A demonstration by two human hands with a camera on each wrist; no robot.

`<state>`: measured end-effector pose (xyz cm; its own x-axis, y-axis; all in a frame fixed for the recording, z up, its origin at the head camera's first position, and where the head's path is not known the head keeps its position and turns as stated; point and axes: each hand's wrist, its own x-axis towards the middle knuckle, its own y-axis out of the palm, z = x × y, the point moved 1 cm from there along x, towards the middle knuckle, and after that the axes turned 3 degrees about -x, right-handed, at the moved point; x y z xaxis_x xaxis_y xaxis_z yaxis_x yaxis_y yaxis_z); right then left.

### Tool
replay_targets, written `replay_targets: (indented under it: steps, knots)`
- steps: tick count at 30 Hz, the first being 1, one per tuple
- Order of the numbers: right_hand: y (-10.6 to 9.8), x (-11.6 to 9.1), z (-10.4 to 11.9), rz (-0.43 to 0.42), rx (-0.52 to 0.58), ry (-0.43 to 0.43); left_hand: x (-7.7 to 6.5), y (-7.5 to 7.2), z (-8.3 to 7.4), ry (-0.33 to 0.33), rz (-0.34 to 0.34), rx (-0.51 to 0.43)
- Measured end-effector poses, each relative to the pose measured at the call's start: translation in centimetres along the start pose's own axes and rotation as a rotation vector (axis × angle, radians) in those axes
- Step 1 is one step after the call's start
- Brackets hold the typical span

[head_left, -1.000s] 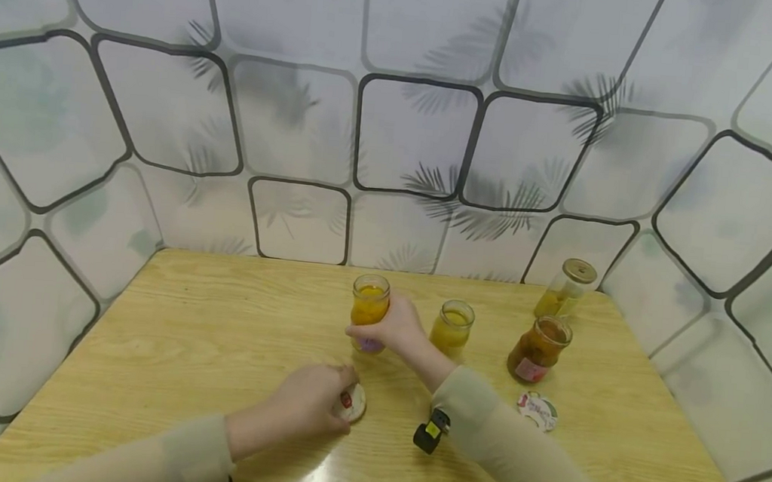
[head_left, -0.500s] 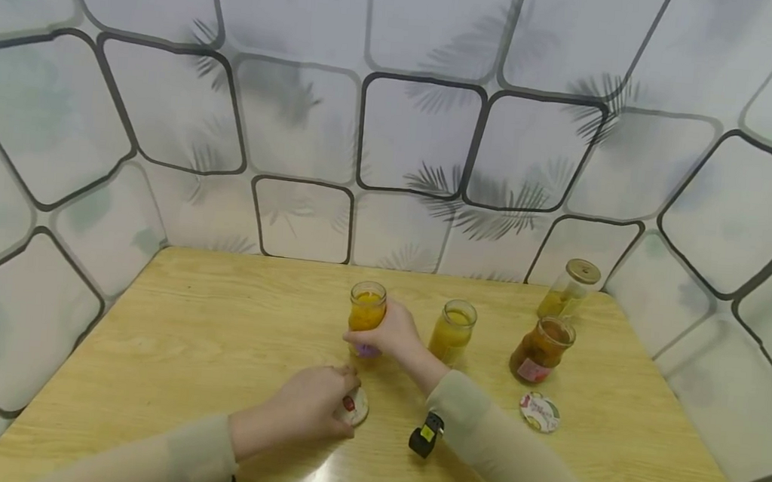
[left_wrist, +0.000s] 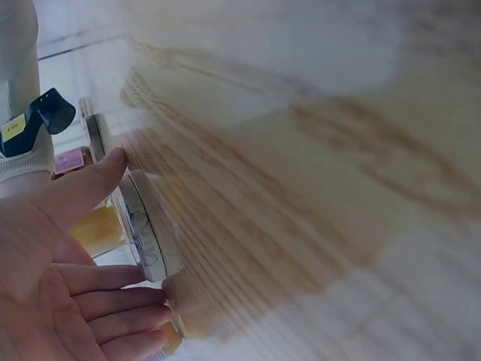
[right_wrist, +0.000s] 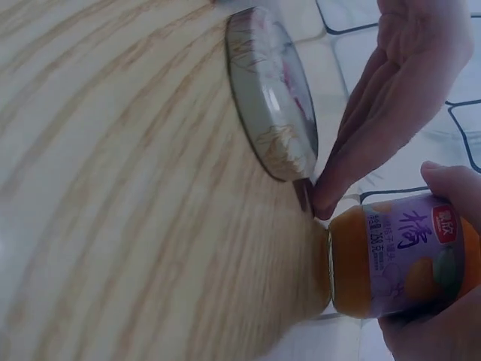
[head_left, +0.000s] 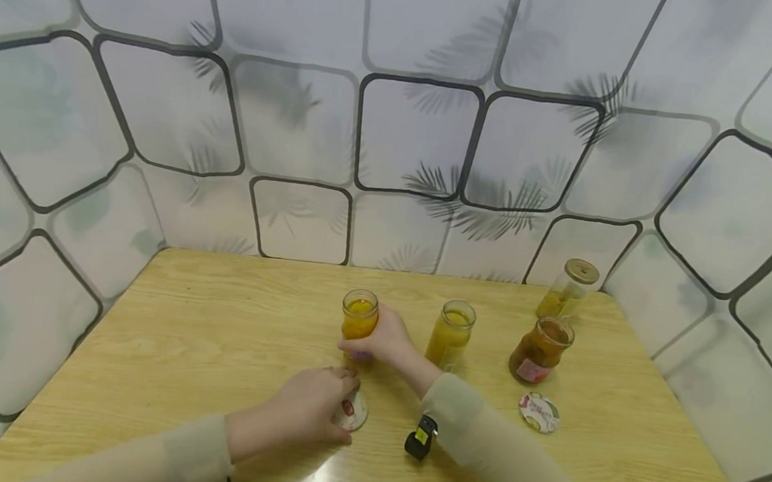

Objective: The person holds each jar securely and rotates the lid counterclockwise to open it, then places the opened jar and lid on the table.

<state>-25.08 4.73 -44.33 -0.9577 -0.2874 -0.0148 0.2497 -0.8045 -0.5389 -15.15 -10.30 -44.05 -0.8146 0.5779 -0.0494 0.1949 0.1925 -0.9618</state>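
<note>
My right hand grips an open-topped glass jar of orange fruit, thumb on one side and fingers on the other. A purple label wraps the jar, and its base is close over the table in the right wrist view. Just in front, my left hand rests around a round patterned lid lying flat on the table. In the left wrist view that hand's thumb and straight fingers reach to either side of the lid. The hand hides the lid's left part in the head view.
To the right stand an open jar of yellow fruit and an open jar with reddish-brown contents. Behind them is a jar with a gold lid. A second patterned lid lies on the wooden table.
The right hand has brought the jar of orange fruit lower and slightly left, closer to the left hand. The left hand and its lid stay almost in place.
</note>
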Motion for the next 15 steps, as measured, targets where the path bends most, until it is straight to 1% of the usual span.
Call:
replay_targets:
  steps: [3, 5, 9, 15]
  knots:
    - [0.08, -0.07, -0.12, 0.029, 0.005, -0.051, -0.02, -0.05, 0.10, 0.000, -0.007, -0.016]
    - [0.10, -0.06, -0.25, 0.038, 0.021, -0.063, -0.02, -0.17, 0.16, 0.003, -0.018, -0.016]
    - [0.16, 0.01, -0.44, 0.043, 0.032, -0.067, -0.12, -0.44, 0.19, 0.023, -0.031, -0.001]
    - [0.42, 0.34, -0.47, 0.054, 0.004, -0.086, -0.24, -0.50, 0.21, 0.055, -0.030, 0.008]
